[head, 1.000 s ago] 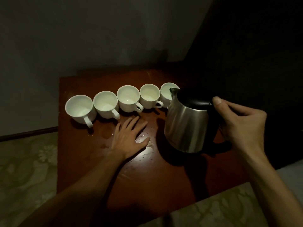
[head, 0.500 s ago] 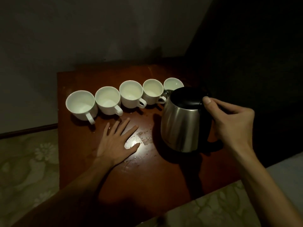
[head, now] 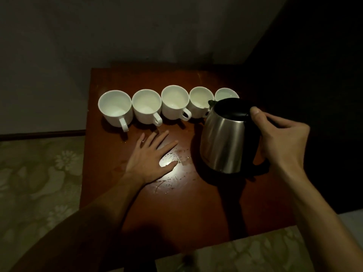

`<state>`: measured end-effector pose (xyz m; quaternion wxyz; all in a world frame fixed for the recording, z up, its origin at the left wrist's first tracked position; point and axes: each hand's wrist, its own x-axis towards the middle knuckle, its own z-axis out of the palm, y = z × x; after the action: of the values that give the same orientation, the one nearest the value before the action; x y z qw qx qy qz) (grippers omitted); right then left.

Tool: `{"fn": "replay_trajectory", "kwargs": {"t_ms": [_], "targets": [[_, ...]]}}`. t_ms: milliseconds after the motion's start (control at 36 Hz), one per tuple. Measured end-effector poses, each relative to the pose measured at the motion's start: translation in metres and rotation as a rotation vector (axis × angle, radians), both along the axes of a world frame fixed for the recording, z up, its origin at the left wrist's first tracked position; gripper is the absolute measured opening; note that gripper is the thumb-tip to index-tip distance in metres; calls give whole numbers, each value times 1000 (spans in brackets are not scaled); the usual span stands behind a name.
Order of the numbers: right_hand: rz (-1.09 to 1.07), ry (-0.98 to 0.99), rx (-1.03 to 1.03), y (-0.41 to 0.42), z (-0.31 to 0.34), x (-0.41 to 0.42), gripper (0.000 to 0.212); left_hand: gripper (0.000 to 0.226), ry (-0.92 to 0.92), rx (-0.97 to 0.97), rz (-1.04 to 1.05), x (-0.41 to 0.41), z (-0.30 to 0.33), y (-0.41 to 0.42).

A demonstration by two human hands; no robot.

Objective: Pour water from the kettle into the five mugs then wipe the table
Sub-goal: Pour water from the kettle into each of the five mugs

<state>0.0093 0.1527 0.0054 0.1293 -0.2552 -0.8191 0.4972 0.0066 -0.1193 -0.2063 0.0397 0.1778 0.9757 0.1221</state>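
Several white mugs stand in a row across the far part of the dark wooden table (head: 196, 213), from the leftmost mug (head: 115, 108) to the rightmost mug (head: 225, 94). A steel kettle (head: 225, 142) with a black lid is held above the table, its spout over the second mug from the right (head: 200, 104). My right hand (head: 282, 142) grips the kettle's handle, thumb on the lid. My left hand (head: 151, 158) lies flat on the table in front of the mugs, fingers spread. Spilled water drops (head: 172, 169) glisten beside its thumb.
A grey wall rises behind the table. Patterned floor (head: 39, 183) lies to the left and at the near right. To the right of the table the area is dark.
The kettle has shifted left, its spout now over the second mug from the right instead of the rightmost. My left hand has slid a little left on the table.
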Motion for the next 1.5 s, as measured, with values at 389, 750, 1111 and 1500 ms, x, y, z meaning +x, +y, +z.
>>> {"fn": "replay_trajectory", "kwargs": {"t_ms": [389,750,1111,1500], "targets": [[2,-16,-10,-1,0,-15,53,71,2,1,2,0,1,0],[46,-20,3,0,-2,-18,62,70,28,2,-2,0,2,0],[84,-43,6,0,-1,-23,66,70,29,-12,-6,1,2,0],[67,-81,9,2,2,-22,61,71,21,-16,-2,1,3,0]]}}
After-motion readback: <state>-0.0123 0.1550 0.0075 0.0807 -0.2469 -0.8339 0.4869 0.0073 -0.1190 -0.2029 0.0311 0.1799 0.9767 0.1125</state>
